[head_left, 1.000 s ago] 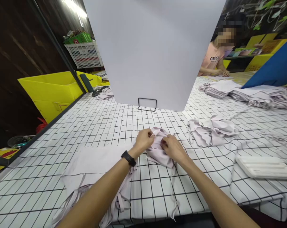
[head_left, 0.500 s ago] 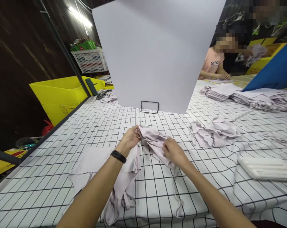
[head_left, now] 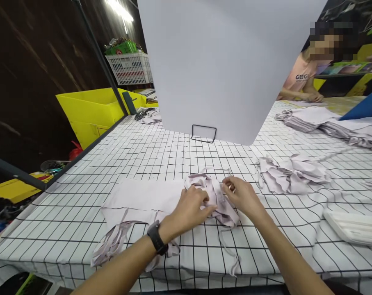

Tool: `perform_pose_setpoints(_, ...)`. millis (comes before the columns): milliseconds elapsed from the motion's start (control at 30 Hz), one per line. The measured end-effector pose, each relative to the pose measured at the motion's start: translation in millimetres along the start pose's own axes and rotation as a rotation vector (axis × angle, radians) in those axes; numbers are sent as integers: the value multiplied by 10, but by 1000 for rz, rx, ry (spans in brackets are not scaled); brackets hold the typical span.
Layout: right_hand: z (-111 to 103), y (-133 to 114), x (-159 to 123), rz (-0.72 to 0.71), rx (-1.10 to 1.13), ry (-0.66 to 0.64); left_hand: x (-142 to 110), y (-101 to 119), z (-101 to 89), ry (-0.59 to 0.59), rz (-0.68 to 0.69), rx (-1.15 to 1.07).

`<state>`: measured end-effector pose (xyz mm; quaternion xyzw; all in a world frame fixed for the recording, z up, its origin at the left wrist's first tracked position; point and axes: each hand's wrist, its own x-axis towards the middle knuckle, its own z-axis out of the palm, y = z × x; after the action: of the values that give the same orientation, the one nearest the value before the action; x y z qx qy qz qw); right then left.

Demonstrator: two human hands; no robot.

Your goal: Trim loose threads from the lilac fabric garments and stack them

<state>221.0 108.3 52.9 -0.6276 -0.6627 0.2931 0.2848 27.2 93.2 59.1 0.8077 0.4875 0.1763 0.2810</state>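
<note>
A crumpled bundle of pale lilac-grey fabric pieces (head_left: 222,205) lies on the table in front of me. My left hand (head_left: 192,208) rests on its left part, thumb stretched out and fingers apart. At the bundle's upper right edge my right hand (head_left: 243,196) pinches the fabric between thumb and forefinger. To the left, partly under my left forearm, spreads a flatter stack of fabric pieces (head_left: 139,194) with loose strips hanging toward the table's front edge. A thin fabric strip (head_left: 230,256) trails from the bundle toward me.
A white board (head_left: 216,69) in a wire stand (head_left: 203,134) rises ahead on the checked tablecloth (head_left: 149,151). A loose fabric heap (head_left: 293,174) and a white plastic tray (head_left: 354,227) lie right. Yellow bins (head_left: 90,114) stand left. Another person (head_left: 302,78) sits behind fabric stacks (head_left: 311,119).
The bundle has gone from being held up between both hands to lying on the table. My left hand has let go and come down over it. The view has shifted left.
</note>
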Motion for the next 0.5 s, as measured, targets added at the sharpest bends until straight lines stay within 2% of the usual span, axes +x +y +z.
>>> perform_pose_setpoints(100,119,59,288,30,56,68,-56,41,164,-44,-38,58)
perform_pose_setpoints(200,144,96,368,60,190,64,-4,53,211,-31,-131,51)
perform_pose_setpoints(367,-38,157,162,152,569,35,211,93,166,41,-259,-114)
perform_pose_setpoints(500,-206,168,-43,172,849,58,330,188,177,-38,-264,-395)
